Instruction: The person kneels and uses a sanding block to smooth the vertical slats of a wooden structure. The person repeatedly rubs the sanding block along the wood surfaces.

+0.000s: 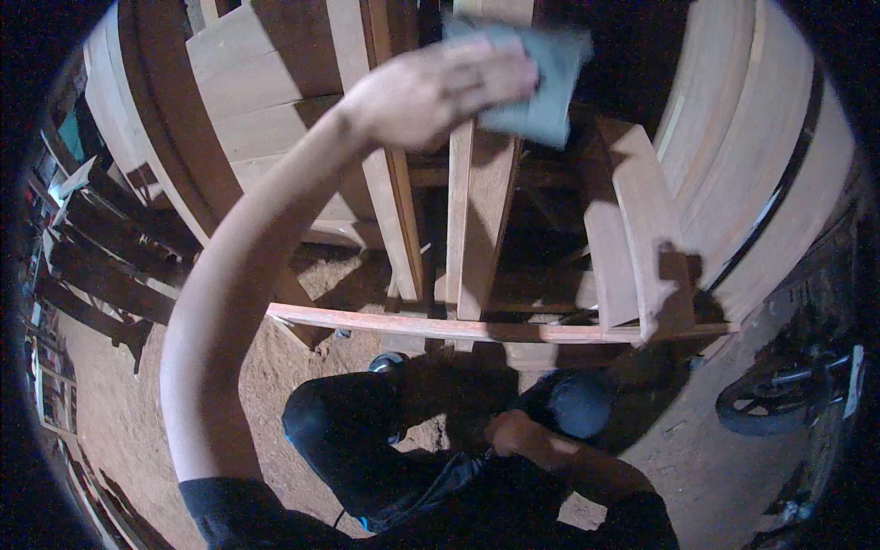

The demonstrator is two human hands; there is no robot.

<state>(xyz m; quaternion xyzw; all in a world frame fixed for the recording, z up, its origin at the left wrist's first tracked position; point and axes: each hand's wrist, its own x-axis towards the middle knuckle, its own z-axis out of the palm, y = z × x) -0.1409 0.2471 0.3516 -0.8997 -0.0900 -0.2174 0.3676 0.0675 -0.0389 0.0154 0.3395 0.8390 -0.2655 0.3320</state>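
My left hand (474, 82) reaches far forward and holds a thin blue-green sheet (564, 89), flat under the fingers. Motion blurs both; whether the sheet is sandpaper or cloth I cannot tell. It lies over the upper part of an upright wooden board (485, 206) within a wooden frame. To the left of that board runs a second long wooden piece (392, 213). My right hand (515, 433) rests low by my lap, in shadow, with its fingers curled; whether anything is inside it is hidden.
A curved wooden rail (426, 325) crosses before my knees. Wide curved wooden panels (749, 137) rise at right, and shorter boards (632, 240) lean inside the frame. Dark wooden pieces (117, 240) are stacked at left on the dirt floor (110, 399). A wheel-like object (756, 405) lies at right.
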